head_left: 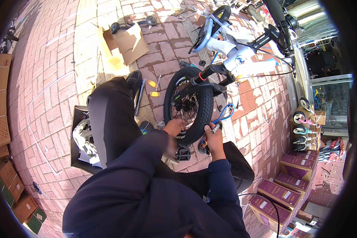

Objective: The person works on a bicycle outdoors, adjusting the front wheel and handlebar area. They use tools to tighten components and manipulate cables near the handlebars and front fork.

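Wheel (pixel 187 104): centre of the frame, set in the bike's black fork (pixel 216 75).
Left hand (pixel 175 127): fingers bent in at the spokes (pixel 191 113); whether they pinch anything, I cannot tell.
Right hand (pixel 214 139): closed around 1 metal fitting (pixel 215 128), at the wheel's lower right.
Spoke risk: if the wheel turned, spokes could trap the left fingers.
Hose risk: the blue hose (pixel 227 112), looped close by, could snag if pulled.
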`<action>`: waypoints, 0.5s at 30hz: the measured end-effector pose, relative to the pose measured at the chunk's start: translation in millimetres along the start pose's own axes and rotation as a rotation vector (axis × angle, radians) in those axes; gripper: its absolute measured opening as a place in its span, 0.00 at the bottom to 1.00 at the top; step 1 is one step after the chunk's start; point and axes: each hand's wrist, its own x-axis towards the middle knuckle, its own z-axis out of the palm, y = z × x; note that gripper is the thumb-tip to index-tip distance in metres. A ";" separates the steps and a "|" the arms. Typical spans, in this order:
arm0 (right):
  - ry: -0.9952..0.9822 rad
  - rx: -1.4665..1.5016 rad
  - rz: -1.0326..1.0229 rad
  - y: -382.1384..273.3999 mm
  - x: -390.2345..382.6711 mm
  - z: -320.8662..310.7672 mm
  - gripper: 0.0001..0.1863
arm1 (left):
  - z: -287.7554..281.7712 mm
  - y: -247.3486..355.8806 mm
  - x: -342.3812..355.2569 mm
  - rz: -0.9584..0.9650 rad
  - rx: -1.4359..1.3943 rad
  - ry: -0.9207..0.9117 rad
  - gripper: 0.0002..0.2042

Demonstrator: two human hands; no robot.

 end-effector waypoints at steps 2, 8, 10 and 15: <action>-0.014 0.090 -0.026 0.5 -1.0 1.2 0.21 | 2.2 2.4 -3.2 -0.006 0.033 0.039 0.11; 0.068 0.041 -0.083 10.9 2.9 3.3 0.22 | 13.5 14.8 -19.9 0.069 0.347 0.375 0.11; 0.015 0.072 -0.118 14.9 6.0 1.7 0.23 | 11.3 16.7 -20.6 0.070 0.419 0.385 0.11; 0.010 0.104 -0.116 21.7 9.4 0.0 0.25 | 5.2 13.7 -15.2 0.109 0.476 0.270 0.09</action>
